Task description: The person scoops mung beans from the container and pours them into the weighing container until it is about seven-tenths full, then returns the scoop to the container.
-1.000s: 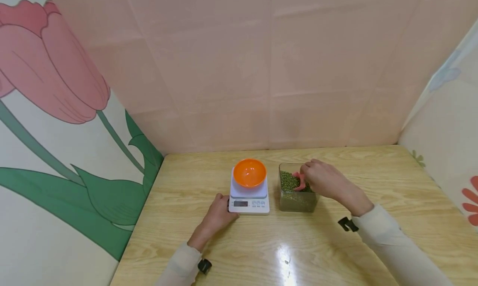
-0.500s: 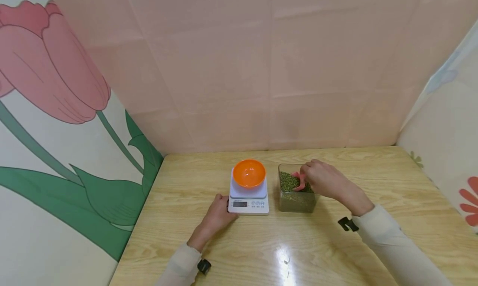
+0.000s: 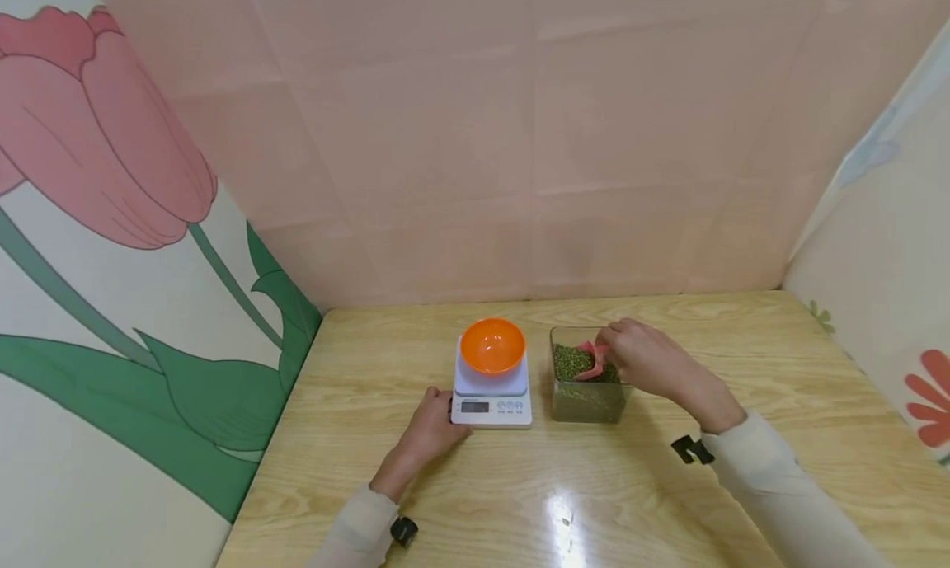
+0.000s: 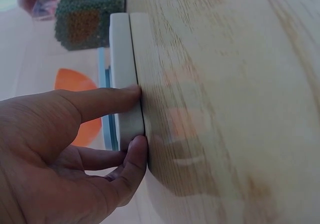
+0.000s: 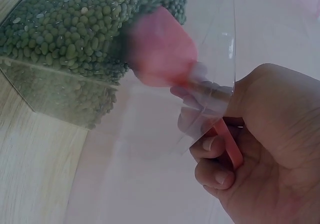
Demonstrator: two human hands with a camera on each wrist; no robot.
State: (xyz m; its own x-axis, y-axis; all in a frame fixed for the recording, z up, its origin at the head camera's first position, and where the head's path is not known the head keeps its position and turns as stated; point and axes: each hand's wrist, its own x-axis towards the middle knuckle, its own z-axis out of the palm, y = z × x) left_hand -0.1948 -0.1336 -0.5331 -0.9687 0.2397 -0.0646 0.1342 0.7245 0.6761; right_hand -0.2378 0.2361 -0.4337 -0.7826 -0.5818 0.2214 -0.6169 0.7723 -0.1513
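Note:
My right hand (image 3: 644, 358) grips the handle of a pink scoop (image 3: 594, 360) inside a clear square container (image 3: 590, 410). The scoop's bowl (image 5: 162, 46) dips into green mung beans (image 3: 570, 360), its front edge hidden among them. On the left, a white kitchen scale (image 3: 512, 417) lies flat on the table with an orange bowl (image 3: 493, 347) on its platform. No beans show in that bowl. My left hand (image 3: 430, 428) holds the scale's near left corner, thumb along the front and fingers at the side, as the left wrist view (image 4: 75, 149) shows.
The wood-grain table (image 3: 460, 502) runs back to a pink covered wall (image 3: 445, 180). The container stands just right of the scale, a narrow gap between them. A tulip-patterned wall (image 3: 126, 156) borders the left side.
The scoop has turned slightly, its lower lip reaching further left into the beans. My left hand stays at the scale's corner. The head view has shifted a little.

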